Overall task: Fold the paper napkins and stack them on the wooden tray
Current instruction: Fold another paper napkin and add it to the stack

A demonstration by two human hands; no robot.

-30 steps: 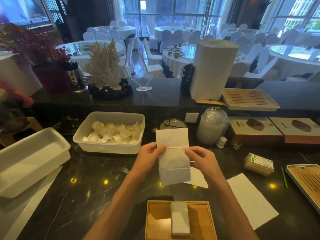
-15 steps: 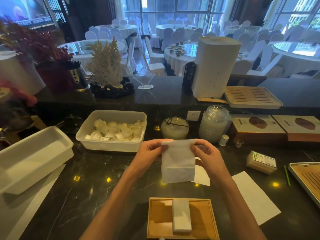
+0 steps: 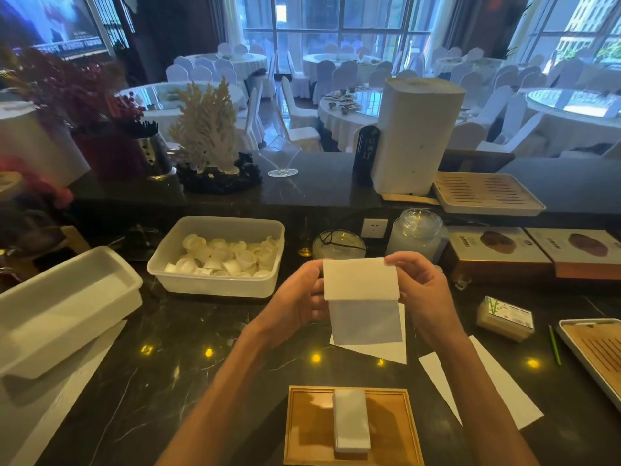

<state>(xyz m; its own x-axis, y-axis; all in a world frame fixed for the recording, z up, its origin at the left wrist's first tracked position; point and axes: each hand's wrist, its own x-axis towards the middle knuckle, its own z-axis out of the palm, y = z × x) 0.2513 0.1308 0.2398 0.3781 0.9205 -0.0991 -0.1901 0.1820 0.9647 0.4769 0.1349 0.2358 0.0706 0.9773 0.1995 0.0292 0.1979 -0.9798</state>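
Both hands up over the dark counter; left hand [image 3: 299,301] and right hand [image 3: 421,290] pinch the half-folded napkin [image 3: 363,299] by its sides; folded stack [image 3: 351,420] rests on the wooden tray [image 3: 309,428].

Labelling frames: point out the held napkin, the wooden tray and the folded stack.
held napkin [image 3: 361,279], head view, top flap
wooden tray [image 3: 312,428], head view, bare floor
folded stack [image 3: 351,420], head view, top face

A translucent rectangular plastic tub [image 3: 215,284] of small white cups [image 3: 228,257] sits far left on the dark marble counter [image 3: 168,364], with a white oblong plastic bin [image 3: 67,317] nearer left. Far right stand a lidded glass jar [image 3: 416,237] and two brown cardboard boxes [image 3: 497,253].
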